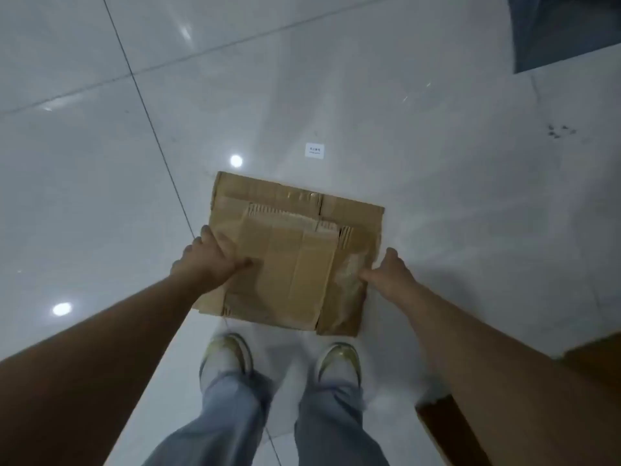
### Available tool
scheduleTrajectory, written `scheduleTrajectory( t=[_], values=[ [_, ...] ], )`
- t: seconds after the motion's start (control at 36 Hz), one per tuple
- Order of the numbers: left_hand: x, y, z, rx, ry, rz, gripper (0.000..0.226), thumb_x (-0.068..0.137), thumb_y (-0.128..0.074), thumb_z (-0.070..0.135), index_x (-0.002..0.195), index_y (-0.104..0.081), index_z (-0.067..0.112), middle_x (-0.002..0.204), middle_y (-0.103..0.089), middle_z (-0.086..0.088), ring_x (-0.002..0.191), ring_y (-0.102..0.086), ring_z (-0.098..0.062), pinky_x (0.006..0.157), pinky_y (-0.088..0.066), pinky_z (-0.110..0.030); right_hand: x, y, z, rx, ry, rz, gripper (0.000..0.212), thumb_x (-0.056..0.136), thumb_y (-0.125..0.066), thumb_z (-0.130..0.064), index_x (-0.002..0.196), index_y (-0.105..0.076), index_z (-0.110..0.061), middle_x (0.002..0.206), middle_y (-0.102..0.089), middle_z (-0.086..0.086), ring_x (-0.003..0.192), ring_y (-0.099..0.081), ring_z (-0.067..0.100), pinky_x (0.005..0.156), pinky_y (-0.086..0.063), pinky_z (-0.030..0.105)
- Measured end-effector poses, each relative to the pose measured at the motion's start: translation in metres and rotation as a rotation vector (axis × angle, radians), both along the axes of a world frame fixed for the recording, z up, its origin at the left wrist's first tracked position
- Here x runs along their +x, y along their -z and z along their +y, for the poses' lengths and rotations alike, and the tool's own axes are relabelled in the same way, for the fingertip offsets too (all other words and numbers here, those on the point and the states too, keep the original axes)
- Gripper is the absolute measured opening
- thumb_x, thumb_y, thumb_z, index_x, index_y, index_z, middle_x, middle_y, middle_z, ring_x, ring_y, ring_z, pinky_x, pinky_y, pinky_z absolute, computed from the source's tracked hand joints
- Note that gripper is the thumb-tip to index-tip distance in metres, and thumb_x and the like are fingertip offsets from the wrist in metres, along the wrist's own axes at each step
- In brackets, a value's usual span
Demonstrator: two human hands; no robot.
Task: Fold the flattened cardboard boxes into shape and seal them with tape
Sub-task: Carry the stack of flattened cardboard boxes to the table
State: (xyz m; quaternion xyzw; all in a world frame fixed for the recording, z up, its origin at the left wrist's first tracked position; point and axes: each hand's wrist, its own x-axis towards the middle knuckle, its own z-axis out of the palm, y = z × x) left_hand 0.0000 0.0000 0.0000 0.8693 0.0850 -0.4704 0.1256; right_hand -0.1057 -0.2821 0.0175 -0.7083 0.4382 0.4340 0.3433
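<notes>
The flattened cardboard box (292, 253) is held level above the glossy tiled floor (100, 163), its long axis running away from the shoes (228, 358). Left hand (208, 260) and right hand (386, 274) each pinch a side edge, fingers hidden beneath. Corrugated tears and shiny tape show on top.

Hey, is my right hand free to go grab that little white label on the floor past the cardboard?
Probably not yet. The right hand grips the flattened cardboard by its right edge, the left hand its left. The white label lies bare on the floor beyond the far edge; let go first.
</notes>
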Motion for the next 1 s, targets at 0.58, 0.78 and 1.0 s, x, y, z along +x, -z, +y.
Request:
scheduleTrajectory(
  t=[0.58, 0.78, 1.0],
  values=[
    [0.01, 0.045, 0.0, 0.039, -0.241, -0.1, 0.097, 0.049, -0.09, 0.042, 0.124, -0.038, 0.008, 0.117, -0.042, -0.011, 0.112, -0.041, -0.032, 0.092, -0.045, -0.052, -0.031, 0.134, -0.011, 0.134, 0.733, -0.155, 0.082, 0.037, -0.087, -0.031, 0.113, -0.062, -0.016, 0.114, -0.064, 0.011, 0.1, -0.063, 0.032, 0.09, -0.053, 0.046],
    [0.014, -0.041, -0.021, -0.061, -0.235, -0.165, 0.089, 0.053, -0.088, 0.041, 0.121, -0.039, 0.01, 0.117, -0.044, -0.009, 0.112, -0.043, -0.032, 0.09, -0.046, -0.053, -0.016, 0.006, -0.013, 0.097, 0.757, -0.234, 0.049, 0.074, -0.071, -0.004, 0.121, -0.057, -0.005, 0.113, -0.065, 0.014, 0.099, -0.064, 0.032, 0.092, -0.052, 0.047],
    [0.065, -0.207, -0.071, -0.244, -0.257, -0.186, 0.089, 0.051, -0.089, 0.042, 0.121, -0.043, 0.012, 0.115, -0.054, -0.004, 0.104, -0.055, -0.028, 0.085, -0.052, -0.049, 0.03, -0.17, -0.065, 0.052, 0.676, -0.308, 0.045, 0.076, -0.074, -0.012, 0.118, -0.056, -0.008, 0.111, -0.066, 0.007, 0.097, -0.064, 0.026, 0.093, -0.052, 0.04]
  ],
)
